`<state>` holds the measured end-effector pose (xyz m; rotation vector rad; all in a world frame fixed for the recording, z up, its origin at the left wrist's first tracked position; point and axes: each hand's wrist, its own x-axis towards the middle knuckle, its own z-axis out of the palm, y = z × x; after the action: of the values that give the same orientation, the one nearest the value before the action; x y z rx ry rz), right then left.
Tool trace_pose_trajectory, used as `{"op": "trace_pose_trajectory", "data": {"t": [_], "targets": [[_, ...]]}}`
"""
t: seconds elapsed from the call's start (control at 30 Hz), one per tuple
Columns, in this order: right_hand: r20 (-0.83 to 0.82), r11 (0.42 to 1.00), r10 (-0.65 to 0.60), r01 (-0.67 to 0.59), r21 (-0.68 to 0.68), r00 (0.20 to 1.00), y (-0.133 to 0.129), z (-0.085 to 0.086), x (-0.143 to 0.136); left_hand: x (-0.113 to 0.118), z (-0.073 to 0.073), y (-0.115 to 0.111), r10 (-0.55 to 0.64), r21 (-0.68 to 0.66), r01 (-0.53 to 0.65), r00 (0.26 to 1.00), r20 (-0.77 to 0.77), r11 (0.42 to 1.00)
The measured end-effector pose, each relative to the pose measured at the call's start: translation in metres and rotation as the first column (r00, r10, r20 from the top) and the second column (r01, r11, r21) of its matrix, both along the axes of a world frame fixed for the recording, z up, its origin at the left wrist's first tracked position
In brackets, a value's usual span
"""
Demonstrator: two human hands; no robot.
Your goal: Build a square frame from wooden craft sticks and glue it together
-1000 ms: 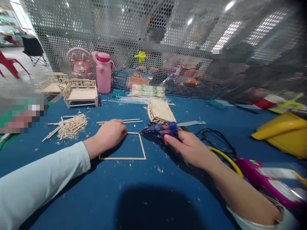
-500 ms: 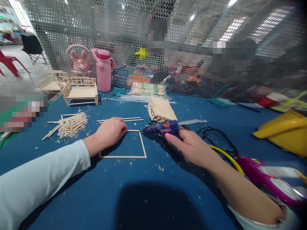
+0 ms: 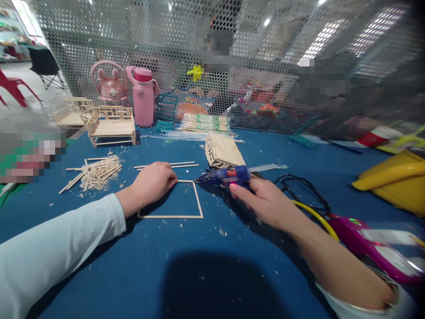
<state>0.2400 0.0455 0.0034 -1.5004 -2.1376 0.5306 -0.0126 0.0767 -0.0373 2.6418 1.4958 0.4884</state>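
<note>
On the blue tabletop (image 3: 212,274) lies a thin rectangular frame of wooden sticks (image 3: 172,216). My left hand (image 3: 154,181) is closed on its far stick, with the fingertips pinching near the middle; the frame's left part is hidden behind the hand. My right hand (image 3: 262,197) grips a blue glue gun (image 3: 227,176), a glue stick (image 3: 267,168) poking out of its back. The gun's nozzle is at the frame's far right corner. Two loose sticks (image 3: 186,165) lie just beyond my left hand.
A pile of short sticks (image 3: 99,173) is on the left. Miniature stick benches (image 3: 111,126), a pink bottle (image 3: 144,99) and packaged sticks (image 3: 206,122) stand behind. Another stick piece (image 3: 226,149) is beyond the gun. Cables (image 3: 303,190), a purple device (image 3: 372,248) and a yellow dustpan (image 3: 395,181) lie right.
Hardly anything differs. The glue gun and my right hand have shifted very slightly to the right; my left hand keeps its place on the frame.
</note>
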Motion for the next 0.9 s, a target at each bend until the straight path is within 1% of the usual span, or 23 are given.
{"op": "trace_pose_trajectory", "data": {"t": [0.13,0.3,0.43,0.53,0.63,0.7,0.77,0.83,0.9], "targets": [[0.057,0.999,-0.003,0.005,-0.033,0.998,0.001,0.004,0.003,0.0,0.001,-0.001,-0.003,-0.002,0.002,1.0,-0.017,1.0],[0.082,1.0,-0.008,0.01,-0.02,0.997,0.0,0.006,0.004,0.001,0.004,-0.003,0.005,-0.006,-0.005,0.999,-0.034,1.0],[0.08,0.999,0.006,-0.003,-0.037,0.997,-0.001,0.007,0.004,0.001,0.004,-0.004,0.005,-0.011,-0.006,0.999,-0.04,1.0],[0.08,0.999,0.02,-0.017,-0.039,0.997,-0.001,0.009,0.005,0.001,0.004,-0.002,0.003,-0.014,-0.003,1.0,-0.02,1.0],[0.086,0.999,0.026,-0.023,-0.04,0.996,-0.003,0.014,0.007,-0.002,0.007,-0.003,0.002,-0.022,-0.001,1.0,0.012,1.0],[0.09,0.999,0.029,-0.025,-0.047,0.996,-0.006,0.018,0.009,-0.004,0.013,-0.01,0.019,-0.001,-0.019,0.999,0.03,1.0],[0.087,0.997,0.05,-0.045,-0.065,0.995,-0.01,0.024,0.013,-0.006,0.018,-0.024,0.022,0.037,-0.023,0.999,0.03,0.999],[0.088,0.992,0.09,-0.082,-0.091,0.992,-0.014,0.028,0.018,-0.008,0.022,-0.042,-0.021,0.048,0.022,1.0,-0.005,0.999],[0.1,0.986,0.134,-0.122,-0.117,0.986,-0.018,0.031,0.023,-0.008,0.023,-0.061,-0.051,0.027,0.052,0.998,-0.046,0.998]]}}
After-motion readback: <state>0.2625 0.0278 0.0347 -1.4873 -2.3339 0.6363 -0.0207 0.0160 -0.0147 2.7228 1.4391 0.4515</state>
